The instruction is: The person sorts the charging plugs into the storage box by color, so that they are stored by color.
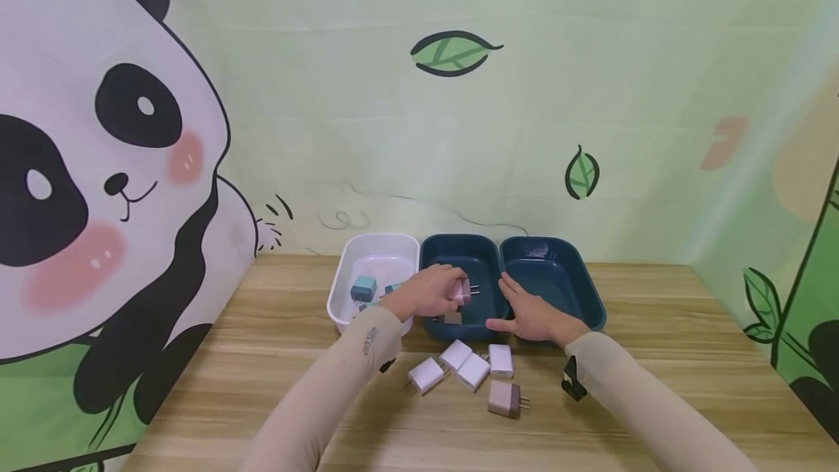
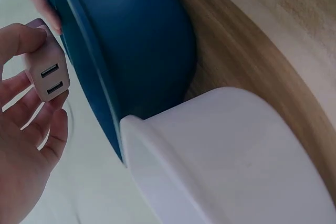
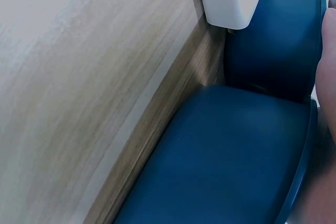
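Observation:
My left hand (image 1: pixel 427 293) pinches a pink USB wall charger (image 2: pixel 50 72) above the middle dark blue bin (image 1: pixel 488 319). Its two slots face the left wrist camera, and its metal prongs point right in the head view. Inside that bin, partly hidden below my left hand, lies a brownish charger (image 1: pixel 453 318). My right hand (image 1: pixel 534 315) has its fingers extended at the rims where the middle bin meets the right dark blue bin (image 1: pixel 577 290). Only part of the right hand shows in the right wrist view.
Left of these stands a white bin (image 1: pixel 334 297) holding several teal chargers (image 1: pixel 363 288). In front, several white chargers (image 1: pixel 426 375) and a pink charger with a brown end (image 1: pixel 504 398) lie on the wooden table (image 1: pixel 262 355). A panda-printed backdrop (image 1: pixel 367 130) hangs behind.

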`<move>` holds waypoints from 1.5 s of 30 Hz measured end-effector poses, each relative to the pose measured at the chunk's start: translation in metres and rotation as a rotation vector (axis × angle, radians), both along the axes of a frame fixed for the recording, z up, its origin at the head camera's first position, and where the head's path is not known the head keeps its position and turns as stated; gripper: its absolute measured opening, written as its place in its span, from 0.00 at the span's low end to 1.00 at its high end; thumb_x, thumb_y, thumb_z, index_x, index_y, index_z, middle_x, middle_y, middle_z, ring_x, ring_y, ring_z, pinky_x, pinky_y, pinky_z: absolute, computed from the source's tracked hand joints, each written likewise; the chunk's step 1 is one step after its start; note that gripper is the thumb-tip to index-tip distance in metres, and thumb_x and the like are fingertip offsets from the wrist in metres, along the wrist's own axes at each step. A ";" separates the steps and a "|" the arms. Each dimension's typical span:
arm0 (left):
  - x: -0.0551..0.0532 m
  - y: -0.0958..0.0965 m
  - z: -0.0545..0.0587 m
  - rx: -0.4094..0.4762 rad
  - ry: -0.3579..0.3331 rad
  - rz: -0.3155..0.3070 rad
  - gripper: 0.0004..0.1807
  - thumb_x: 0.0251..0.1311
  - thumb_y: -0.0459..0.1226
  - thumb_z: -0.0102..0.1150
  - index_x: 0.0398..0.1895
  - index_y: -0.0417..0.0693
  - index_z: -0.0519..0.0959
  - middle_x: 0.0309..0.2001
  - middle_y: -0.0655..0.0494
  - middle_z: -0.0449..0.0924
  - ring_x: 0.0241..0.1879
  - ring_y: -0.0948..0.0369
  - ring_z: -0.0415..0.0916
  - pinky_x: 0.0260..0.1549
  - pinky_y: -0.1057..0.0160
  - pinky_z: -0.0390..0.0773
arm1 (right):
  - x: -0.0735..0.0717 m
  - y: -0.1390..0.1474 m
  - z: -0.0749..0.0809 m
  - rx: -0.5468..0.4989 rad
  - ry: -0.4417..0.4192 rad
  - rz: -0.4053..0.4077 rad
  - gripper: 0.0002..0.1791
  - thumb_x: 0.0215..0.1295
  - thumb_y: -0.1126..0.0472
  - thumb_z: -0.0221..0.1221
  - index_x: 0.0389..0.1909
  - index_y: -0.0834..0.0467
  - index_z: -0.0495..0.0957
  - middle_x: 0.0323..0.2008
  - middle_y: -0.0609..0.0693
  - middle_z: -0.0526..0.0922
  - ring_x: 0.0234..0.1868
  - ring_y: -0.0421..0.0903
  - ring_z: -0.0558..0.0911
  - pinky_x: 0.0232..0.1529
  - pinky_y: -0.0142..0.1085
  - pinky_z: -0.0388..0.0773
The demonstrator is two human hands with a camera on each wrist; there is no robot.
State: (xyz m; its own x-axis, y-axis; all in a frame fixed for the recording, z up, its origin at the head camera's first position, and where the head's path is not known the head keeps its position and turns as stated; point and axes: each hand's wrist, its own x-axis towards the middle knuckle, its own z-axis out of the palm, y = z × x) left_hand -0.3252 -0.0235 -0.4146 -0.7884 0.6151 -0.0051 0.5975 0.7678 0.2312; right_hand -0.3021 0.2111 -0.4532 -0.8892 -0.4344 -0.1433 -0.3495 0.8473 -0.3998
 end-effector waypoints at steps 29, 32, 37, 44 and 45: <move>-0.009 0.026 -0.029 0.081 -0.056 0.004 0.25 0.60 0.45 0.61 0.59 0.47 0.72 0.50 0.53 0.77 0.42 0.61 0.72 0.45 0.66 0.73 | 0.002 0.000 0.000 -0.014 0.010 0.002 0.53 0.61 0.37 0.56 0.73 0.65 0.43 0.74 0.59 0.39 0.69 0.63 0.54 0.63 0.58 0.55; -0.010 0.028 -0.029 0.098 -0.056 0.007 0.25 0.59 0.45 0.62 0.58 0.45 0.73 0.49 0.53 0.78 0.41 0.61 0.73 0.44 0.65 0.73 | 0.000 0.001 -0.001 -0.013 0.010 0.003 0.53 0.61 0.36 0.56 0.73 0.65 0.43 0.74 0.59 0.39 0.69 0.63 0.54 0.63 0.58 0.55; -0.012 0.030 -0.029 0.119 -0.081 0.014 0.25 0.59 0.42 0.62 0.58 0.42 0.73 0.47 0.52 0.79 0.43 0.61 0.75 0.48 0.64 0.73 | 0.000 0.001 -0.002 -0.004 0.013 0.005 0.54 0.60 0.35 0.55 0.73 0.65 0.43 0.74 0.59 0.38 0.69 0.63 0.55 0.63 0.57 0.56; -0.011 0.030 -0.033 0.159 -0.117 0.031 0.24 0.60 0.40 0.62 0.59 0.41 0.72 0.49 0.52 0.78 0.47 0.61 0.75 0.52 0.62 0.73 | 0.000 0.001 -0.002 -0.010 0.009 0.005 0.54 0.60 0.35 0.55 0.73 0.65 0.43 0.74 0.59 0.38 0.69 0.63 0.54 0.63 0.58 0.55; -0.011 0.030 -0.033 0.166 -0.117 0.032 0.25 0.60 0.40 0.61 0.59 0.41 0.72 0.50 0.52 0.78 0.48 0.61 0.75 0.52 0.62 0.72 | 0.000 0.001 -0.002 -0.012 0.009 0.005 0.53 0.60 0.36 0.56 0.73 0.66 0.43 0.74 0.60 0.39 0.69 0.63 0.54 0.63 0.58 0.55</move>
